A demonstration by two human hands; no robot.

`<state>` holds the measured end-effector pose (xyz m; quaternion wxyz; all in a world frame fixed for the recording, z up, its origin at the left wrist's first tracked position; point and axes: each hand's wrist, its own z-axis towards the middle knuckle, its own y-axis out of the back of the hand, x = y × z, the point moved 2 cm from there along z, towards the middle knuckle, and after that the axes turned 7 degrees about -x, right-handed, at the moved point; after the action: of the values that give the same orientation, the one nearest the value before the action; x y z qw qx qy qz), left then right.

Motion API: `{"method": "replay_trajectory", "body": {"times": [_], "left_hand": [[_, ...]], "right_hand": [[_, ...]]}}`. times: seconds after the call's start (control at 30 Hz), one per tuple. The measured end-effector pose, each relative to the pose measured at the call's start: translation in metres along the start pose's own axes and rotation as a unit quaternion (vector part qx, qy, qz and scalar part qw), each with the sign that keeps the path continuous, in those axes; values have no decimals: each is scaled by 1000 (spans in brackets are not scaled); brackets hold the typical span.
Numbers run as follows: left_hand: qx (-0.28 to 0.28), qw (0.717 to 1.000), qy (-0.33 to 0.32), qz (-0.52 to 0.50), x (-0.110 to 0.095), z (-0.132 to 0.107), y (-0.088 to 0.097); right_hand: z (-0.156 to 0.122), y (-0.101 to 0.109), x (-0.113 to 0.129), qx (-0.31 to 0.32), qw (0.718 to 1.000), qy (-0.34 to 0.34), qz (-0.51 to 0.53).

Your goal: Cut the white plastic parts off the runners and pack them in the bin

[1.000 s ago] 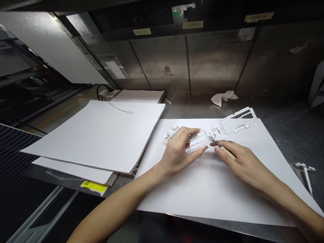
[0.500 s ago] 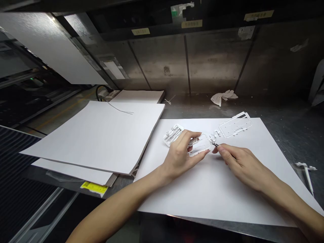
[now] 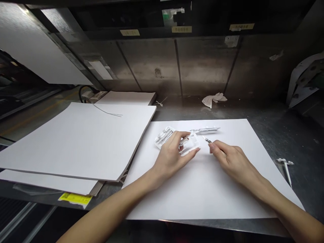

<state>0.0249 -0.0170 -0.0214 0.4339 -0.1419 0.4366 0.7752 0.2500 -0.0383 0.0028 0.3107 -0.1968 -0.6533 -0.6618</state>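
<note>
My left hand [image 3: 168, 155] grips a thin white plastic frame [image 3: 193, 143] by its edges, between thumb and fingers. A craft knife [image 3: 207, 139] with a short metal tip is closed in my right hand [image 3: 226, 155]. Its tip points up and left, a short gap away from the frame. Behind the frame, a second flat white plastic part [image 3: 206, 130] shows almost edge-on. More white plastic pieces [image 3: 164, 135] lie just beyond my left hand, partly covered by it. Under everything is a large white sheet [image 3: 202, 199].
On the left, big white boards [image 3: 83, 141] are stacked, with a yellow label [image 3: 76, 198] below them. A crumpled white glove [image 3: 214, 99] lies at the back of the dark metal bench. A white plastic sprue piece [image 3: 286, 170] is at the right beside the sheet.
The knife has pulled away from the held frame. The second plastic part, earlier seen face-on and next to the held frame's corner, has tipped to nearly edge-on. The camera view has shifted right.
</note>
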Motion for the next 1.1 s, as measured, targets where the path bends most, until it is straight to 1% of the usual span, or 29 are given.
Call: {"method": "replay_trajectory", "body": {"times": [0.1,0.17,0.23,0.33,0.37,0.43,0.5,0.53,0.6,0.63,0.67,0.7,0.77,0.8,0.83,0.87,0.9,0.97,1.03,1.1], "left_hand": [[-37,995,39,90,6,8,12],[-48,984,57,159,12,12,20],[-35,970,66,230,17,13,23],[1,949,72,307,22,11,20],[9,947,70,314,23,9,18],[16,953,58,298,23,7,13],[12,967,49,251,20,7,10],[8,975,52,218,18,9,10],[-1,988,86,129,13,12,11],[3,991,113,71,10,14,13],[17,990,140,1,7,16,13],[42,983,162,-75,3,17,13],[114,953,177,-220,-6,17,9],[146,933,179,-275,-9,16,7],[167,915,184,-316,-12,14,5],[176,899,197,-349,-13,13,3],[170,885,217,-375,-12,11,1],[133,855,270,-422,-9,10,0],[93,829,314,-454,-5,12,2],[69,819,338,-459,-4,15,5]], "right_hand": [[6,4,-7,-105,994,33,-15],[10,4,-16,-155,985,70,-29],[16,1,-26,-173,979,102,-39],[29,-3,-38,-185,973,125,-61],[34,-3,-41,-188,971,125,-78],[42,-3,-44,-192,968,112,-116],[47,0,-43,-200,968,87,-125],[47,2,-41,-206,971,68,-104],[44,6,-37,-208,978,12,1],[41,7,-34,-196,977,-24,76],[37,5,-31,-175,970,-61,154],[32,2,-27,-146,958,-94,228],[23,-7,-18,-84,928,-131,339],[18,-12,-13,-54,917,-138,372],[15,-17,-9,-25,911,-139,387],[11,-22,-5,3,911,-135,389],[9,-25,-2,29,915,-130,381],[5,-27,1,63,930,-119,343],[3,-24,1,59,944,-118,303],[0,-17,1,40,950,-123,283]]}}
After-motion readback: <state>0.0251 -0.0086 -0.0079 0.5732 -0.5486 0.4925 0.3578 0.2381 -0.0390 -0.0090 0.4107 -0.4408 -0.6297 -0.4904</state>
